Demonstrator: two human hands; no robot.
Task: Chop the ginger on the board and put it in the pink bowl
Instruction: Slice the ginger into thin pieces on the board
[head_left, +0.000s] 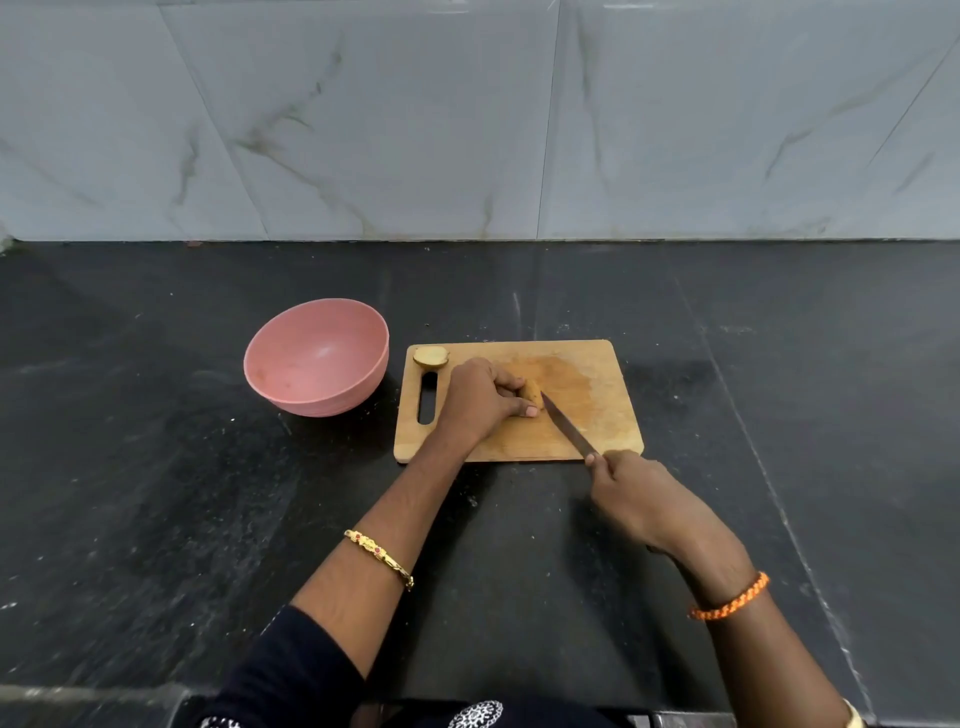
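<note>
A: Item one, the board?

B: Wooden chopping board (587, 395), lying flat on the dark stone counter (156, 467), handle slot toward your left. Its middle shows a darker worn patch.

A: Item two, the ginger?

B: Two pieces, both on the board. One ginger piece (533, 391) sits near the board's middle, under your left hand (478, 397). Your fingers curl over it and pin it down, with the thumb tip on the board on the near side. A second cut ginger piece (430, 357) lies apart at the far left corner, just beyond the handle slot, pale cut face up.

A: Item three, the knife?

B: Knife (569, 427), blade slanting from your right hand (636, 493) up toward the held ginger, its tip touching or just beside that piece's right end. Your right hand is wrapped round the handle, which is hidden inside your grip, at the board's near edge.

A: Item four, the bowl?

B: Pink bowl (317, 358), upright on the counter just left of the board, not touching it. No ginger shows inside.

A: Sundries?

B: Gold bangle (379, 557) on your left forearm, orange braided band (730, 597) on your right wrist, dark sleeve (291, 670) on the left arm. Grey marbled wall tiles (467, 119) behind the counter.
</note>
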